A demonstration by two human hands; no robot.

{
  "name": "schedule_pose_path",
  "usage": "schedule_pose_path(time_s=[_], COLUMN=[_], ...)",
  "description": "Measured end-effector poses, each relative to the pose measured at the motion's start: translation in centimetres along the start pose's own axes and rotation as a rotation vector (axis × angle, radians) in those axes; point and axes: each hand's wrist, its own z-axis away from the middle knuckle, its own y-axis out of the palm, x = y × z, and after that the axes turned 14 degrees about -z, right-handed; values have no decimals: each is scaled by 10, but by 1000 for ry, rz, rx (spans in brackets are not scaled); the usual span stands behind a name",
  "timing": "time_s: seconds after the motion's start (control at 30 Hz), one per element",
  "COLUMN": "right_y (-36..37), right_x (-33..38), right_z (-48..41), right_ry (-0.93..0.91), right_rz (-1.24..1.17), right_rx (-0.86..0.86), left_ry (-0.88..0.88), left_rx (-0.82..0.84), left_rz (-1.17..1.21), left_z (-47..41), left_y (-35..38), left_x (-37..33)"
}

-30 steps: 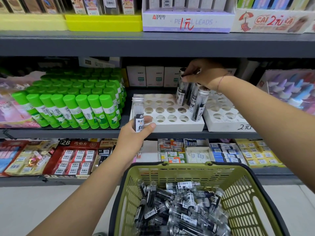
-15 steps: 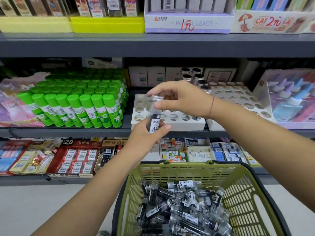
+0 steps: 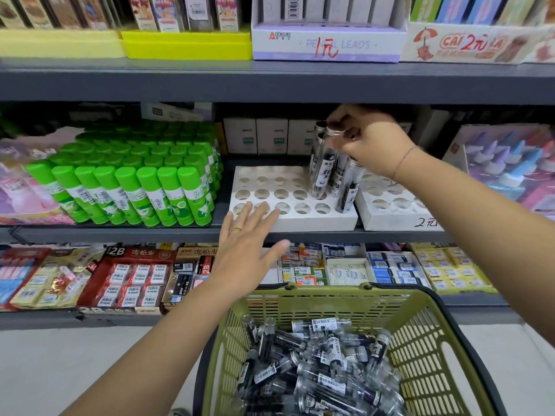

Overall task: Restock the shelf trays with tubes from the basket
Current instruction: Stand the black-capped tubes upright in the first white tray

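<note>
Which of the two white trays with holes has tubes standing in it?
The left tray, next to the green glue sticks: tubes stand along its right edge, where the right hand grips a tube. The right tray's visible holes are empty.

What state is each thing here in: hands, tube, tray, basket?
White cardboard tray with round holes: mostly unfilled.
Clear plastic tube with black label: upright over that tray.
Right hand: pinching that tube's cap.
Left hand: open, empty.
Olive-green plastic basket: holding many loose tubes.
</note>
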Motion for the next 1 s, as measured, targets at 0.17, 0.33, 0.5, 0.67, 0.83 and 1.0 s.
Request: schedule_pose_path(time_s=[0.17, 0.33, 0.5, 0.67, 0.83, 1.0], right_y=[-4, 0, 2, -2, -2, 7], right_x=[1, -2, -6, -6, -4, -3], right_z=[-4, -5, -4, -7, -12, 4], right_ry=[-8, 46, 70, 133, 170, 62], right_rz=[93, 33, 69, 79, 80, 169], right_rx=[-6, 75, 92, 121, 133, 41], left_ry=[-1, -3, 1, -1, 4, 30], left_rx=[12, 25, 33, 28, 8, -30], left_rz=[-39, -67, -59, -60, -89, -2], left_z=[0, -1, -1, -1, -1, 3], left_y=[1, 0, 1, 1, 3, 2], left_x=[0, 0, 0, 0, 1, 2])
